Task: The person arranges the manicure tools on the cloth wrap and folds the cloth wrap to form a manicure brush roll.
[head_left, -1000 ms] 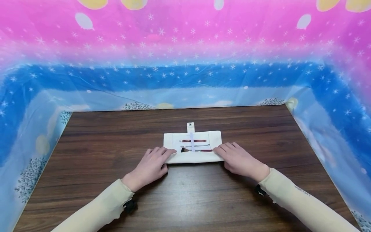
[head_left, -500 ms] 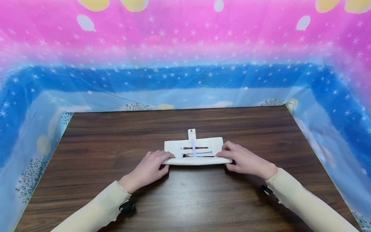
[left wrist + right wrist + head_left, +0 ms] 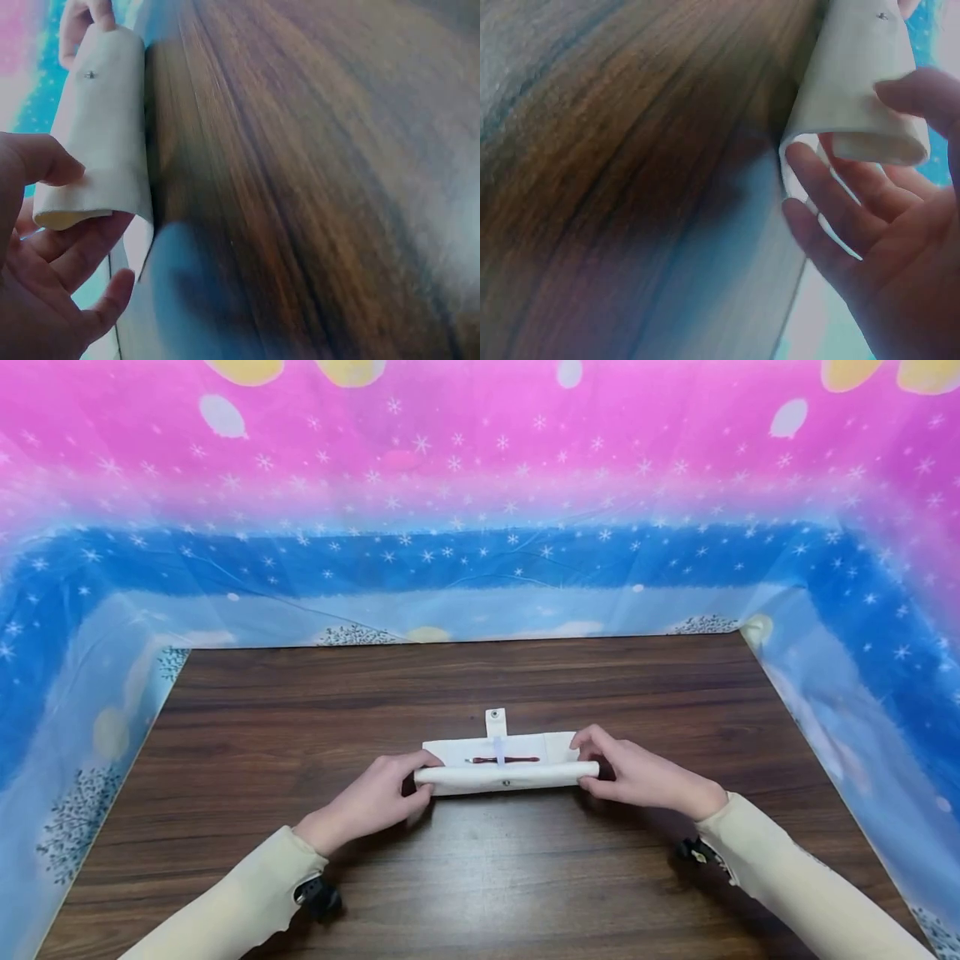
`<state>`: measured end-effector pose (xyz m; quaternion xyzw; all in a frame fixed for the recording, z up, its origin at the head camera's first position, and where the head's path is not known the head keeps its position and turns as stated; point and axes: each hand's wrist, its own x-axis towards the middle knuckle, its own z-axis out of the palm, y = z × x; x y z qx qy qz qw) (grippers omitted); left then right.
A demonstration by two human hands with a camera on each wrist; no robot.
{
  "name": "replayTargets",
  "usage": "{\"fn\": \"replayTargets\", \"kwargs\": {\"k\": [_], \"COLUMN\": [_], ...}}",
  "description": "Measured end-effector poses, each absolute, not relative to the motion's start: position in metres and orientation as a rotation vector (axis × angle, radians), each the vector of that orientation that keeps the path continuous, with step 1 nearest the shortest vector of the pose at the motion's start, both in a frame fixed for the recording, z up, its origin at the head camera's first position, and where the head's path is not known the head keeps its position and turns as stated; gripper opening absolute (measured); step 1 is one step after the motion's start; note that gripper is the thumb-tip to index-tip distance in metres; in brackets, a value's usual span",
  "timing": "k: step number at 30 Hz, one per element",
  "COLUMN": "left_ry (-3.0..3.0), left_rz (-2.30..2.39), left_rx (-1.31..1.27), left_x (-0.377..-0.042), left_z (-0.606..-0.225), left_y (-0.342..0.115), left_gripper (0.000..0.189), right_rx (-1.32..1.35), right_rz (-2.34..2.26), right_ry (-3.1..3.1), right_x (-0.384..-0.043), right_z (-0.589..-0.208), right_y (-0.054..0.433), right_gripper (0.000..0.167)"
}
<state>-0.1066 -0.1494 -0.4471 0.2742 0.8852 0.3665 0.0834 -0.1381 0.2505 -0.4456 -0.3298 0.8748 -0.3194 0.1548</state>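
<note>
A white cloth brush roll lies partly rolled up on the table, its near side curled into a tube. My left hand pinches the tube's left end; in the left wrist view the thumb presses the outside and fingers reach inside the curl. At the other end my right hand grips the cloth the same way, its thumb on top. One slim red-handled tool shows on the flat part, under a pale band. A strap with a snap extends from the far edge. Other tools are hidden.
The dark wood-grain table spreads around the roll. A pink and blue snowflake-printed cloth hangs behind the table and along both sides. Black devices are strapped at both wrists.
Both hands have rolled the near edge away from the body, making the tube thicker. The fan brush and a thin silver tool are now covered. A snap has come into view on the tube's near face.
</note>
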Motion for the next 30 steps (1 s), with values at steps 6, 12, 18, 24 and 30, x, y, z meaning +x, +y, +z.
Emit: {"fn": "replayTargets", "kwargs": {"k": [6,12,18,24,30], "left_ry": [2.608,2.685,2.838,2.901,2.929], "left_rz": [1.16,1.168,1.134,1.168,1.188], "left_rx": [0.682,0.618,0.589,0.534,0.496], "left_x": [-0.116,-0.123,-0.127,-0.127,-0.125], "left_z": [-0.446,-0.447,-0.452,-0.458,-0.461], "left_y": [-0.15,-0.145,-0.141,-0.137,-0.135], "left_gripper": [0.023,0.026,0.023,0.021,0.019], "right_rx": [-0.755,-0.698,-0.691,-0.731,-0.707], "right_rz": [-1.08,-1.022,-1.0,-0.9,-0.879], "right_ry": [2.453,2.511,2.518,2.654,2.753], "right_x": [-0.151,-0.159,-0.165,-0.168,-0.166], "right_z": [-0.451,-0.454,-0.457,-0.463,-0.467], "right_y": [0.252,0.249,0.243,0.238,0.232], "right_gripper": [0.038,0.028,0.024,0.023,0.028]}}
